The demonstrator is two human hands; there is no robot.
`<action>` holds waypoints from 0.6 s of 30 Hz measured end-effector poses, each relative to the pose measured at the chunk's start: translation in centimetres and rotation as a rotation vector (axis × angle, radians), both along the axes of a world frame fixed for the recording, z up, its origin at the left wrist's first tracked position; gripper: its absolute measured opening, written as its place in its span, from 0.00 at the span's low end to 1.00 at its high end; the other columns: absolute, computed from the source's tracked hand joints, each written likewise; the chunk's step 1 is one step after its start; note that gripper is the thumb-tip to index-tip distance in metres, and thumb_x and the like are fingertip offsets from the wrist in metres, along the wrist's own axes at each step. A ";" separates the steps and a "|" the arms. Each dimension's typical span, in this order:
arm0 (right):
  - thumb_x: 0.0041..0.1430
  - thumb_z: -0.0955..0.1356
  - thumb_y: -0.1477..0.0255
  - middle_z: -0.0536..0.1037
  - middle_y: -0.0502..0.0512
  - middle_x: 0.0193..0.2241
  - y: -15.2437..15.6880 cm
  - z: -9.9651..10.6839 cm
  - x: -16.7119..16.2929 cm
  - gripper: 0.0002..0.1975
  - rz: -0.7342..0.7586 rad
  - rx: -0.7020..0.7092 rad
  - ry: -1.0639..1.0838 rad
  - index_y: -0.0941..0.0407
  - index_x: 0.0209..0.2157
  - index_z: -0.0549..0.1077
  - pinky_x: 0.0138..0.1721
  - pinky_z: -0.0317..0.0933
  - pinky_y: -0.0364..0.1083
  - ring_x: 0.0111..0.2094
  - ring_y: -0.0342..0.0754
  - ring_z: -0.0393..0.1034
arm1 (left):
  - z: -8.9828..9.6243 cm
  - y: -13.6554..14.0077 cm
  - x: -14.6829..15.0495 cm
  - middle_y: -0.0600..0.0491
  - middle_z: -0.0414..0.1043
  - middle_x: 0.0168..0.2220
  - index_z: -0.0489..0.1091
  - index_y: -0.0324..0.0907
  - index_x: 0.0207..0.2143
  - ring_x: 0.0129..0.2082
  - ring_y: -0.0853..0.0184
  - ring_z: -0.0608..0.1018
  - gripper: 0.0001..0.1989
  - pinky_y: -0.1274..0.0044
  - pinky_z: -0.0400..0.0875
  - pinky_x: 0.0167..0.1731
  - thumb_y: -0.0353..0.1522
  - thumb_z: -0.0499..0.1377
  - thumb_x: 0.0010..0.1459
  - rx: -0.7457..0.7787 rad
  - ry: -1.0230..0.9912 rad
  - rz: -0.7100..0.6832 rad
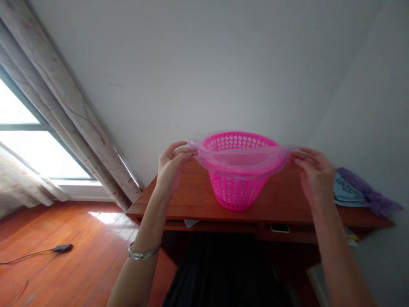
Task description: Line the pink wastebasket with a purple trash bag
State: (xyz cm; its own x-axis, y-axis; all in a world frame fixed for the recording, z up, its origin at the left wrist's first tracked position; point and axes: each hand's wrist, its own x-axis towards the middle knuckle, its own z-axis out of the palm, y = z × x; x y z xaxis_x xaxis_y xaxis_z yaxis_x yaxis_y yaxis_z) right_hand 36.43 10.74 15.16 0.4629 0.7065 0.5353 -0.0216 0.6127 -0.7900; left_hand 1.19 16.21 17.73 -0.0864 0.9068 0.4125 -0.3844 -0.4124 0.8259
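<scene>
A bright pink plastic basket (238,194) with rows of holes stands upright on a reddish-brown wooden desk (188,192). Stretched across its mouth is a thin, translucent pinkish plastic bag (243,160), partly draped over the near rim. My left hand (172,164) pinches the bag's left end just beyond the rim. On the other side, my right hand (315,170) grips the right end between thumb and fingers. Both hands are raised at rim height, holding the bag's edge taut between them. How far the bag reaches into the basket is hard to make out.
To the right on the desk lie a purple plastic bag (367,192) and light blue patterned items (348,192). A phone (280,228) rests in the shelf below the desktop. A black adapter with a cable (63,248) is on the floor at left, near curtains (73,111).
</scene>
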 end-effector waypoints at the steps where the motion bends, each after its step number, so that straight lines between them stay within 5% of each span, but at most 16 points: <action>1: 0.47 0.72 0.76 0.77 0.52 0.36 0.1 0.0 0.6 0.17 -0.101 -0.005 -0.134 0.56 0.42 0.74 0.44 0.69 0.45 0.38 0.44 0.73 | -0.2 0.4 -0.3 0.52 0.77 0.31 0.71 0.39 0.44 0.33 0.68 0.79 0.21 0.79 0.73 0.36 0.21 0.64 0.45 0.077 0.095 0.098; 4: 0.46 0.75 0.69 0.74 0.53 0.42 0.2 -0.1 1.9 0.25 -0.276 -0.030 -0.503 0.53 0.48 0.72 0.37 0.68 0.43 0.38 0.43 0.70 | -1.2 1.5 -1.1 0.56 0.74 0.30 0.73 0.42 0.47 0.28 0.73 0.74 0.29 0.83 0.67 0.30 0.22 0.69 0.39 0.205 0.343 0.247; 8: 0.52 0.71 0.65 0.73 0.55 0.44 1.4 0.9 2.8 0.15 -0.331 -0.015 -0.754 0.53 0.43 0.75 0.40 0.66 0.45 0.43 0.46 0.68 | -1.0 3.7 -1.9 0.52 0.73 0.31 0.77 0.38 0.29 0.33 0.71 0.72 0.08 0.82 0.66 0.32 0.26 0.68 0.42 0.246 0.421 0.285; 11: 0.52 0.69 0.67 0.74 0.53 0.34 4.2 2.3 3.3 0.08 -0.179 -0.083 -0.619 0.55 0.34 0.74 0.40 0.64 0.46 0.36 0.45 0.68 | 0.9 6.2 -2.0 0.50 0.73 0.31 0.75 0.36 0.27 0.34 0.68 0.74 0.03 0.78 0.68 0.37 0.28 0.64 0.48 0.169 0.317 0.060; 14: 0.50 0.68 0.68 0.66 0.49 0.23 8.2 3.6 4.3 0.06 0.042 -0.193 -0.307 0.55 0.27 0.67 0.28 0.59 0.42 0.25 0.41 0.61 | 3.1 9.3 -1.9 0.51 0.69 0.24 0.69 0.37 0.23 0.25 0.70 0.71 0.07 0.77 0.68 0.31 0.27 0.57 0.52 -0.084 0.207 -0.235; 18: 0.53 0.64 0.67 0.53 0.45 0.16 12.9 4.2 6.3 0.12 0.164 -0.428 -0.345 0.54 0.20 0.57 0.20 0.48 0.42 0.18 0.39 0.45 | 4.6 13.7 -2.2 0.55 0.57 0.15 0.64 0.39 0.18 0.14 0.74 0.60 0.11 0.80 0.59 0.17 0.27 0.54 0.53 -0.315 0.372 -0.328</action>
State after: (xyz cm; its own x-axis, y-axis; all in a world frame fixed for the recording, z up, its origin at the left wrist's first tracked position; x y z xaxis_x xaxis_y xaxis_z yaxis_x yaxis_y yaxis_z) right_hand 42.71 23.64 19.35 0.1777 0.9414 0.2867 0.2135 0.2475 -0.9451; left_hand -0.98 29.91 22.37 0.3187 0.9455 0.0676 -0.1115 -0.0334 0.9932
